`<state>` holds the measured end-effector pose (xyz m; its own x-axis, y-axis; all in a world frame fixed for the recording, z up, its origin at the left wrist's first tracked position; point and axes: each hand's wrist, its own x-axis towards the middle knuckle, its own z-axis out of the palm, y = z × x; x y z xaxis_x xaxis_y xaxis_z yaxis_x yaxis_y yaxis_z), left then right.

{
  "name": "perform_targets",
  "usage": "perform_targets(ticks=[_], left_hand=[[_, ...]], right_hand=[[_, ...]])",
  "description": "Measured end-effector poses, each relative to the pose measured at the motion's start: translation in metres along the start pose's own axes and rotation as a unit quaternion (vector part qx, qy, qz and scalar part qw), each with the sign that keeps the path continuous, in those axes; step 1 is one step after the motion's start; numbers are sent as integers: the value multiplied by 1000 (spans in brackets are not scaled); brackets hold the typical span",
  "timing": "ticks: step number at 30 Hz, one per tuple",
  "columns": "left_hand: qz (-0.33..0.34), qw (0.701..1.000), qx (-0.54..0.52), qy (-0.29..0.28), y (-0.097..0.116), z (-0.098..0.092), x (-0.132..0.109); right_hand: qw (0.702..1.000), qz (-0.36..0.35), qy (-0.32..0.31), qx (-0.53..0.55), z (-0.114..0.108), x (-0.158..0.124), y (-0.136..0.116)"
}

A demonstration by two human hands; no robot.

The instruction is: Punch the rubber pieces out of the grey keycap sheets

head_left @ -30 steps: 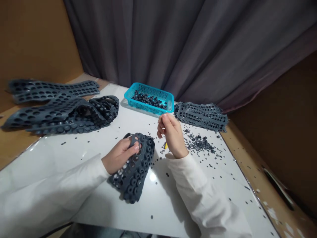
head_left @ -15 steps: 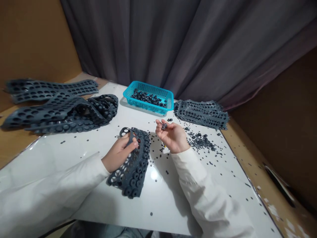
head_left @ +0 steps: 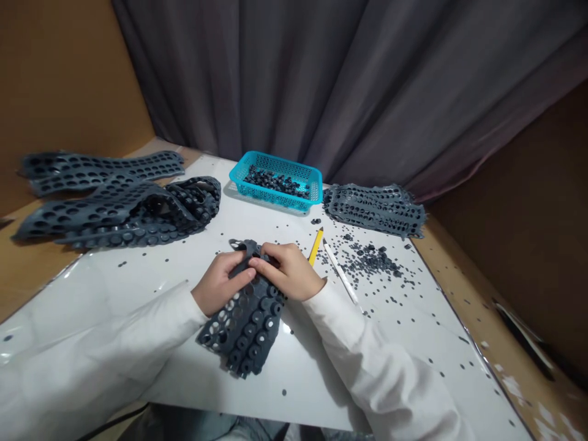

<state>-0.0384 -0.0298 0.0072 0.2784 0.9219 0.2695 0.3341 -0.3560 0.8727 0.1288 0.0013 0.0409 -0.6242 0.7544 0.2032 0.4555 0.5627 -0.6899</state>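
Observation:
A dark grey rubber sheet (head_left: 250, 331) with rows of round holes and raised rings lies tilted in front of me. My left hand (head_left: 225, 278) grips its upper left part, thumb on top. At the sheet's upper edge my right hand (head_left: 291, 269) is closed, its thumb and fingers pressed against the rubber close to my left fingertips. The fingers hide whether a small loose ring sits between them. To the right of that hand lie a yellow pen-like tool (head_left: 316, 246) and a white pen-like tool (head_left: 340, 271).
A turquoise basket (head_left: 275, 199) holding many small dark pieces stands at the back. Perforated rubber sheets (head_left: 105, 208) are heaped at left; another sheet (head_left: 374, 210) lies at back right. Small dark discs (head_left: 374, 261) are scattered over the white table (head_left: 184, 349).
My right hand has moved left and down from mid-air, where it held a small dark piece, onto the sheet. The yellow and white tools have come into sight.

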Motion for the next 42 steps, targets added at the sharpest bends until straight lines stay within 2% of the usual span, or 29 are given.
perform_targets(ticks=[4,9,15,19,21,24,25,27,31,36,38,42], left_hand=[[-13,999,43,-2,1,0,0],[-34,994,-82,-69,5,-2,-4],[-53,980,-168,-97,7,-1,-4],[-50,975,-186,-107,11,-1,-5],[-39,976,-186,-107,15,-3,-10],[-17,975,-194,-112,19,-8,-17],[-14,974,-196,-109,19,-9,-17],[-9,980,-178,-91,18,-10,-16],[38,993,-89,-65,11,-8,-7],[40,998,-41,-39,7,-6,-8],[44,998,-26,-33,7,-7,-8],[62,997,23,-25,10,-11,3]], right_hand=[[996,-2,26,89,2,1,1],[973,19,17,231,-3,2,16],[979,-11,57,196,-12,4,28],[974,-8,54,221,-12,5,29],[958,4,90,271,-20,6,30],[902,12,226,367,-43,7,29],[886,8,254,387,-51,7,28],[872,-4,249,423,-60,8,22],[879,35,146,454,-55,10,15],[891,100,104,430,-38,8,20],[916,105,81,379,-31,6,17],[979,48,65,189,-22,4,0]])
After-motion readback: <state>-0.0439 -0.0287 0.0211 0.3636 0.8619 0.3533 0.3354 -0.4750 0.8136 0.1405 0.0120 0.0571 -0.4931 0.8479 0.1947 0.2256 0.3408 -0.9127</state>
